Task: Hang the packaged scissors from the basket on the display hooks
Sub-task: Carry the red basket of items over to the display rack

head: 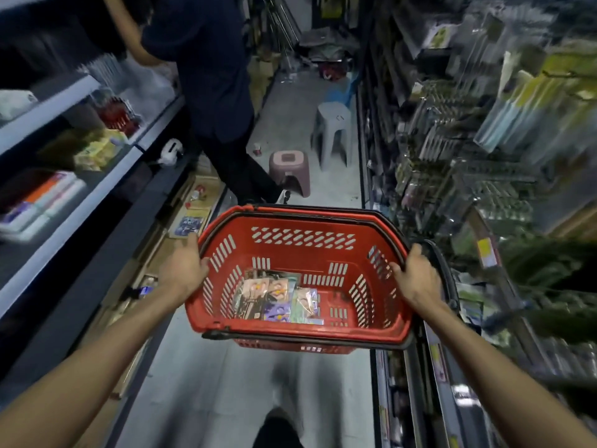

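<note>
While the aisle is blurred by motion, its layout can still be read: shelving point(64, 202) runs down the left of the frame, and racks of display hooks point(452, 130) loaded with hanging packets fill the right. The pale floor point(226, 383) lies between them. Another person point(213, 76) in dark clothing is seen at the upper left, reaching into the left shelving.

A red shopping basket point(303, 250) is held up at the lower centre, off the floor, with its black handles point(445, 276) folded down outside the rim. Beyond it, a white stool point(332, 130) and a pink stool point(289, 171) stand in the walkway.

The packaged scissors point(277, 299) lie flat in a loose overlapping heap on the basket bottom, toward its near left side. None has been hung yet.

The left hand point(185, 270) is curled over the left rim and the right hand point(416, 279) over the right rim, so the basket is gripped at both ends.

Several risks can be judged from here. With both hands taken up, no packet can be lifted until the basket is set down or carried by one hand; a one-sided grip could tilt it and slide the packets together. The stools and the other person could be bumped if the basket is carried forward. Crowded hooks could be knocked and their packets shed.
</note>
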Tool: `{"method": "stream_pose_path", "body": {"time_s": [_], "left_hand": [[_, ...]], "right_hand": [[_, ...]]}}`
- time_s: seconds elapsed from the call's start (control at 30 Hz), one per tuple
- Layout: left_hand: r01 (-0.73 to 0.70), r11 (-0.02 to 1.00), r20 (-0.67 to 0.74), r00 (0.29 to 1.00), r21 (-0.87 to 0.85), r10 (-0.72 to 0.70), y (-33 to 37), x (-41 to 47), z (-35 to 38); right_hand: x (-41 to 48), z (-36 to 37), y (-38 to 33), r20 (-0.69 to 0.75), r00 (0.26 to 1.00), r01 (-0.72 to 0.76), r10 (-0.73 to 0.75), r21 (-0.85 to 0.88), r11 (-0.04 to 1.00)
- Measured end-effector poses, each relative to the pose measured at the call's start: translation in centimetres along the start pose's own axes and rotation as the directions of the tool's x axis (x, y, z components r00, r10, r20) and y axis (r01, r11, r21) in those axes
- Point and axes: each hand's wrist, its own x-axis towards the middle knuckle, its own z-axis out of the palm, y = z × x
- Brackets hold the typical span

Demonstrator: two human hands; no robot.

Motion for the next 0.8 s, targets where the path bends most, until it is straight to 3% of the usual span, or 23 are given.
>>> {"method": "stream_pose_path", "body": {"time_s": [0.43,0.6,0.8], "left_hand": [[-0.111,0.994,0.037,0.993,-0.025,0.111,7.2,33.1,3.2],[-0.170,0.985,0.014,0.985,-0.003,0.170,11.7,43.1,3.8],[-0.216,0.976,0.103,0.972,0.040,0.211,19.3,55.2,5.5]], "right_hand": [[27.3,1.7,-11.2,-0.062,0.992,-0.116,0.111,-0.077,0.990],[35.2,2.6,-12.6,-0.078,0.983,-0.169,0.165,-0.044,0.985],[47.4,4.5,-12.5,-0.043,0.979,-0.200,0.198,-0.052,0.978]]}}
